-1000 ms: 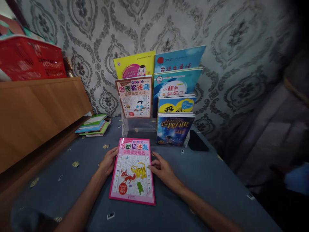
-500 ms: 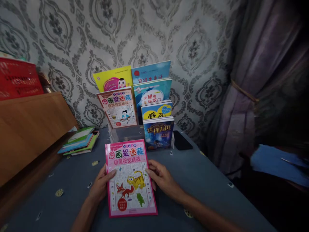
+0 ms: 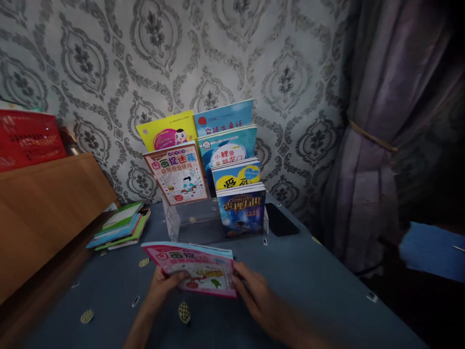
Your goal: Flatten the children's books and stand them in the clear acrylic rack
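Note:
A pink children's puzzle book (image 3: 196, 266) with a tiger and a fox on its cover is lifted off the blue tablecloth (image 3: 319, 286), tilted almost flat toward me. My left hand (image 3: 165, 286) grips its left edge, thumb on the cover. My right hand (image 3: 254, 295) holds its right edge, somewhat blurred. Behind it a clear tiered display stand (image 3: 189, 220) carries several upright books; its lowest left slot has nothing in it.
A short stack of thin books (image 3: 119, 227) lies at the left by a wooden cabinet (image 3: 43, 213) topped with a red basket (image 3: 25, 138). A black phone (image 3: 281, 225) lies right of the stand. A tied purple curtain (image 3: 378, 145) hangs at the right.
The pink book lay flat on the cloth with my hands beside it; both hands have gripped its edges and raised it off the table, tilting it. The view shifted right.

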A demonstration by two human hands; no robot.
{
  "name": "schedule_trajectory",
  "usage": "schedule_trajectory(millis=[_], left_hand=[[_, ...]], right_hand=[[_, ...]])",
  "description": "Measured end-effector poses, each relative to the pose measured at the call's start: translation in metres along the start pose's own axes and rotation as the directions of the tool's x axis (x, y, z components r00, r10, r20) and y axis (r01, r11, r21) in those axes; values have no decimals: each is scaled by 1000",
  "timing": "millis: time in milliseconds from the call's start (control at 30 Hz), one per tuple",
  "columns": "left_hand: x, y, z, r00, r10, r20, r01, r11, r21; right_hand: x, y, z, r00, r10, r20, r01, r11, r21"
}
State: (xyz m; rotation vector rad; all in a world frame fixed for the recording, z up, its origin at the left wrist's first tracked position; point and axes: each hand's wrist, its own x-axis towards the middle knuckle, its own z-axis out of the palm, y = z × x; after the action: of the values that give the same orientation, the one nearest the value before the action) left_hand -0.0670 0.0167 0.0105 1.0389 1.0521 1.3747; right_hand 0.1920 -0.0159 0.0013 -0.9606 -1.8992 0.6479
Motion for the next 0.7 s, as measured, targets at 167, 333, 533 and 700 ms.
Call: schedule_trajectory(millis=[167, 333, 533, 700], left_hand=[[-8, -19, -3, 998, -67, -18, 67, 998, 12], [-8, -16, -6, 995, -92, 32, 89, 992, 90], [-11, -17, -6, 996, -89, 17, 86, 989, 122], [-9, -17, -9, 997, -76, -3, 76, 996, 45]], right_hand=[[-5, 0, 4, 1000, 12, 23, -13, 1000, 24], [-7, 4, 5, 1000, 27, -11, -27, 999, -33], [-10, 10, 6, 999, -13, -44, 8, 994, -113], [-17, 14, 4, 1000, 22, -20, -25, 984, -174]])
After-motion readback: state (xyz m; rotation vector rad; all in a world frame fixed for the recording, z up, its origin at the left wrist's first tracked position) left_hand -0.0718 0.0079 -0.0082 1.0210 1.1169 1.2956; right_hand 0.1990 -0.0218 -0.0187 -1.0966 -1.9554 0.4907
